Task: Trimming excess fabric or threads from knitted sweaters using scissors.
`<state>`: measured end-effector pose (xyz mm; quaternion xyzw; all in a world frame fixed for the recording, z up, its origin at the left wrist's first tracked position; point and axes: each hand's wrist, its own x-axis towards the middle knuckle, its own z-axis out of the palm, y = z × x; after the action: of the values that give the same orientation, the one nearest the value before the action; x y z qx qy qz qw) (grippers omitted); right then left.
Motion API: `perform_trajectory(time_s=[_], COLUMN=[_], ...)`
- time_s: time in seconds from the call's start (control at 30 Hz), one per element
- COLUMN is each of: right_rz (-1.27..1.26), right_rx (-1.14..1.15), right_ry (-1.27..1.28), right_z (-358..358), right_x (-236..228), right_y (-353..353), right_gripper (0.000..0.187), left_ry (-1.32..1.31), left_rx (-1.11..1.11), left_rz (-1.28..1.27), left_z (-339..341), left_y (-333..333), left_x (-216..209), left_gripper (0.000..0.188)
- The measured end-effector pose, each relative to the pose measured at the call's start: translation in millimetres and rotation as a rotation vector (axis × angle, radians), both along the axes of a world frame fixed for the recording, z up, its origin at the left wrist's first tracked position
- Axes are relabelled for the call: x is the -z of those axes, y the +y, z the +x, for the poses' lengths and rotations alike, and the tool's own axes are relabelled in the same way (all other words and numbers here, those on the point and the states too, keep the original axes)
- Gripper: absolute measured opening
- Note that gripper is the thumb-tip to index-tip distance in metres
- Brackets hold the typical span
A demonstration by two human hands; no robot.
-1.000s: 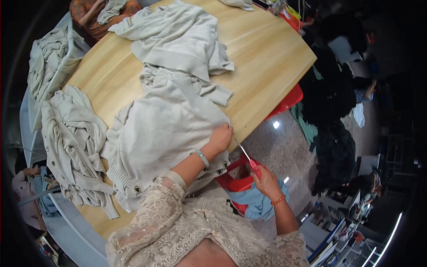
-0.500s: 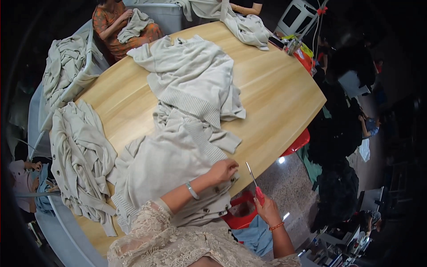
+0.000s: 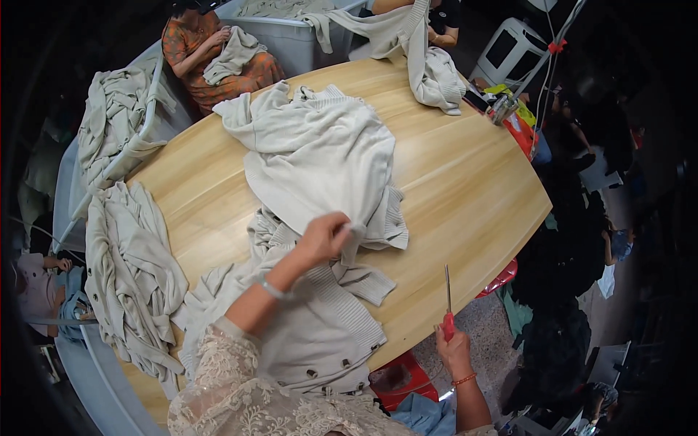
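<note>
My left hand [image 3: 323, 238], slightly blurred, is closed on the near edge of a cream knit sweater [image 3: 316, 156] and lifts it off the table. In my right hand [image 3: 454, 350] are red-handled scissors [image 3: 448, 320], their slim metal blades pointing away from me beside the table's right edge. Under my left forearm lies a cream cardigan [image 3: 302, 341] with a ribbed band and dark buttons, spread at the near edge of the table. Both garments are rumpled, and the sweater partly overlaps the cardigan.
More cream cardigans [image 3: 131, 261] are heaped on the left of the wooden table [image 3: 472, 196]. Grey bins [image 3: 154, 98] of knitwear stand beyond. A person [image 3: 218, 54] at far left handles a garment; another [image 3: 443, 25] sits at the far end. A red stool [image 3: 400, 374] is near right.
My left hand has moved from the near cardigan away to the far sweater and raised its ribbed edge. My right hand has shifted right with the scissors. The view has tilted slightly.
</note>
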<state>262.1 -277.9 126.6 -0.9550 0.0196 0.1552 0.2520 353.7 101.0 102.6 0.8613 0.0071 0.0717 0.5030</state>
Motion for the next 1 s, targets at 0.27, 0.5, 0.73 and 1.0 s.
perform_trajectory(time_s=[0.27, 0.5, 0.73, 1.0], right_rz=[0.434, 0.329, 0.174, 0.599], right_rx=[0.038, -0.231, -0.144, -0.501], right_ry=[0.069, -0.139, -0.125, -0.043], right_z=[99.6, 155.9, 195.9, 108.6], right_x=[8.3, 49.6, 79.4, -11.4], right_y=[45.2, 125.0, 160.4, 154.7], right_gripper=[0.025, 0.037, 0.048, 0.041], left_ry=[0.594, 0.753, 0.560, 0.418], left_rx=[0.985, 0.969, 0.840, -0.366], left_rz=[-0.438, -0.334, -0.170, -0.621], left_z=[-158.4, -191.9, -159.4, -7.9], left_y=[-47.9, -44.3, -55.8, 13.4], left_x=[-65.7, -32.3, -37.2, -8.2], left_gripper=[0.015, 0.021, 0.023, 0.092])
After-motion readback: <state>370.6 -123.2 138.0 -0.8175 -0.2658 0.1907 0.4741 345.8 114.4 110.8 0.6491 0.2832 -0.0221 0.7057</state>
